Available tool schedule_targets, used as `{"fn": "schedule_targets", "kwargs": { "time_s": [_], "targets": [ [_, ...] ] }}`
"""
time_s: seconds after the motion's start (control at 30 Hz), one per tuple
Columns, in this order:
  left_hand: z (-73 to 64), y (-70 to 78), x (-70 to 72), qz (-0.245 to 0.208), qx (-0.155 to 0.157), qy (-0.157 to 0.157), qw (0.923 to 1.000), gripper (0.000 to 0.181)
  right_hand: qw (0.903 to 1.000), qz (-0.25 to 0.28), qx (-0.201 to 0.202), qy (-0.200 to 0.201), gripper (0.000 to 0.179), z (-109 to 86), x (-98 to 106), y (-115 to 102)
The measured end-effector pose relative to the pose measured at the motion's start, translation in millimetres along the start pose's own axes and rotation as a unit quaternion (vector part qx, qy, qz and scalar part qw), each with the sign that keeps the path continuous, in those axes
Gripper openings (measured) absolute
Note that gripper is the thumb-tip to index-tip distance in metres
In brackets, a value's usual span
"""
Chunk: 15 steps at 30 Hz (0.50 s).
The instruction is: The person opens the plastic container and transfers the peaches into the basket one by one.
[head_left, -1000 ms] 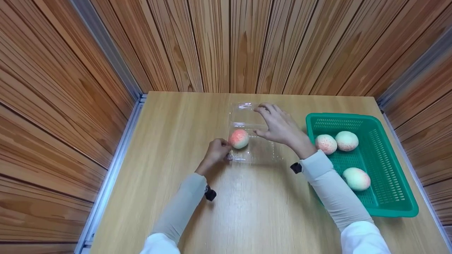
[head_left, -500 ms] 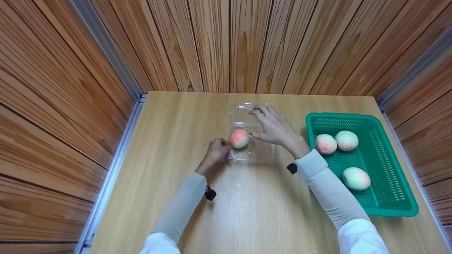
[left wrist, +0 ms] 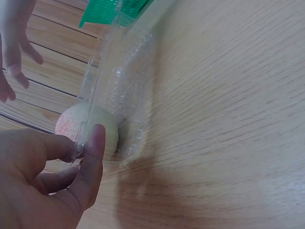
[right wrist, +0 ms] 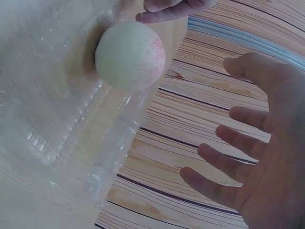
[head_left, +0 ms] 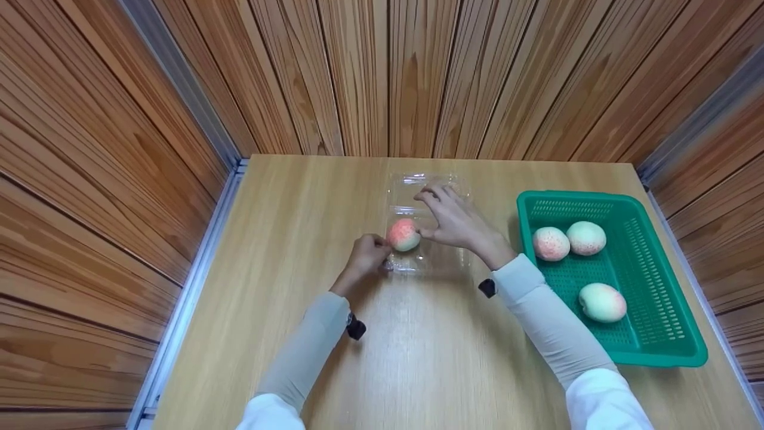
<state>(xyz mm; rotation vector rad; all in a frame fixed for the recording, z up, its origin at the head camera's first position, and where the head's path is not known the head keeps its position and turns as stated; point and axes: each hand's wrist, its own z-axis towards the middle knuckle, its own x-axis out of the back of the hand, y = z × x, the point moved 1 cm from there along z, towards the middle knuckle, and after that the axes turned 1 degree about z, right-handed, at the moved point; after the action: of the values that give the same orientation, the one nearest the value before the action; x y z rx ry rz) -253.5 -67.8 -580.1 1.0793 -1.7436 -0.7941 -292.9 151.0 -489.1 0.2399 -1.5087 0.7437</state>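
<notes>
A clear plastic clamshell box (head_left: 439,263) lies with its lid laid back on the table. In its left part sits a round peach (head_left: 404,235), pink on top and pale greenish-white below. My left hand (head_left: 366,255) pinches the box's left rim between thumb and fingers, close beside the peach; the left wrist view shows the thumb (left wrist: 95,143) over the clear edge. Above the box hovers my right hand (head_left: 450,221), fingers spread, the thumb near the peach's right side in the head view. In the right wrist view that hand's palm (right wrist: 267,191) holds nothing.
A green perforated plastic basket (head_left: 662,352) stands at the right of the wooden table (head_left: 406,370). Inside are three more peaches, one of them the speckled peach (head_left: 550,244) at the left. Wood-plank walls (head_left: 412,77) rise behind the table and at both sides.
My right hand has drifted left and slightly down over the box, bringing its thumb nearer the peach. The left hand, the box and the peaches stay in place.
</notes>
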Motion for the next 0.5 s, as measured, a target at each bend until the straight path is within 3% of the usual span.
{"fn": "schedule_targets", "kwargs": {
  "time_s": [0.5],
  "targets": [
    [3.3,-1.1,-0.7,0.009,-0.016,0.008,0.9998,0.014,0.9998,0.007,0.000,-0.018,0.065,4.8,-20,-3]
  ]
}}
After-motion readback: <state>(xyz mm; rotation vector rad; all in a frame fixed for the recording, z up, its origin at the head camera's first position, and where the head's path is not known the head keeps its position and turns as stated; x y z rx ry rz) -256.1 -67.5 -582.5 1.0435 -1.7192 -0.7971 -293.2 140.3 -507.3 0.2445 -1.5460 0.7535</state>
